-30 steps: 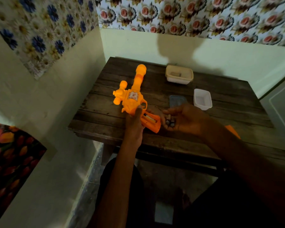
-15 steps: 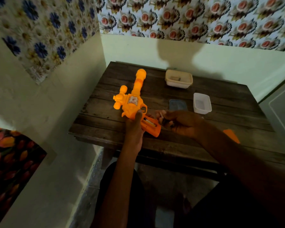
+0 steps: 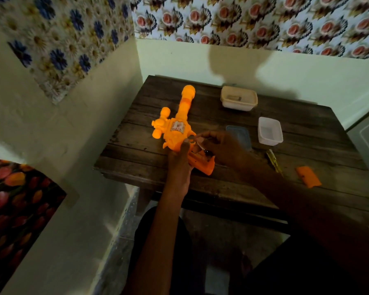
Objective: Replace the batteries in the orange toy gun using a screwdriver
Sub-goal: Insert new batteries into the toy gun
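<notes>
Batteries going into the toy gun (image 3: 175, 133)

Left hand (image 3: 179, 160) grips its handle near the desk's (image 3: 307, 158) front edge; right hand (image 3: 224, 147) fingers pinch a battery (image 3: 207, 153).

Toy gun (image 3: 177, 133) lies on the table (image 3: 307, 167) toward its left side, barrel pointing to the far edge, handle at the near edge. Left hand (image 3: 178, 165) on the handle; right hand (image 3: 222, 149) just right of it, over the handle. Far side, right of the barrel: lidded box (image 3: 239, 99). Nearer and further right: open tub (image 3: 270, 130), flat lid (image 3: 239, 135) left of it. Screwdriver (image 3: 274, 160) near the right forearm; cover plate (image 3: 308, 176) right of the screwdriver.
</notes>
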The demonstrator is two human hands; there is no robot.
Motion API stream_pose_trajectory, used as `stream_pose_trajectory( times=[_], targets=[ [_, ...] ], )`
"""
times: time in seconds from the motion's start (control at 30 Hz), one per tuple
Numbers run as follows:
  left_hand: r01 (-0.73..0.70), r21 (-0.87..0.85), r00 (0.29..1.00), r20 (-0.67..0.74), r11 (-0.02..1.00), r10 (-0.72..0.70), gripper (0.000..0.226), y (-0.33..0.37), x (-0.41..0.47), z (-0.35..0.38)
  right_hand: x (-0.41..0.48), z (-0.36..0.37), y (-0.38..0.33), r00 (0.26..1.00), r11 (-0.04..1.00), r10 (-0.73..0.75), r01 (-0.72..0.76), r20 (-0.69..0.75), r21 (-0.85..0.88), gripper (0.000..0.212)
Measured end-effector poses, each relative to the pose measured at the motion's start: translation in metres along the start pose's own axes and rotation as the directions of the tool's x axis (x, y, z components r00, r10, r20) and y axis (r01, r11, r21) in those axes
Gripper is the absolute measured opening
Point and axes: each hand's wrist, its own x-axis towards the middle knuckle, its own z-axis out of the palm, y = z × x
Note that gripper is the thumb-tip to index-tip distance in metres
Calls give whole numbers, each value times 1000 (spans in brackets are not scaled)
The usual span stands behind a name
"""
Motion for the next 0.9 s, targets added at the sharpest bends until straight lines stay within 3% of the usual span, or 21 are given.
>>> stream_pose_trajectory(
  times=[0.13,0.27,0.4,0.67,0.8,0.9],
  targets=[
    [14,6,1000,2,1000,-15,42,-1,1,-4,2,4,4,988,981,-146,140,-39,-134,18],
    [15,-18,1000,2,1000,-15,36,1,0,-4,0,1,9,979,975,-204,200,-27,-93,25],
    [22,-14,1000,8,1000,-22,31,2,-1,-4,-4,-3,10,976,977,-207,202,-64,-74,24],
    [59,-34,997,-47,998,-60,43,2,-1,-3,-4,-3,13,975,985,-169,164,-144,-46,19],
    [53,-44,998,-42,998,-55,43,1,-1,-4,-7,-5,14,977,957,-184,152,-111,-245,15],
    [34,-41,999,-31,999,-35,41,-1,0,-5,-15,1,13,964,843,-260,201,-51,-500,21]
  ],
)
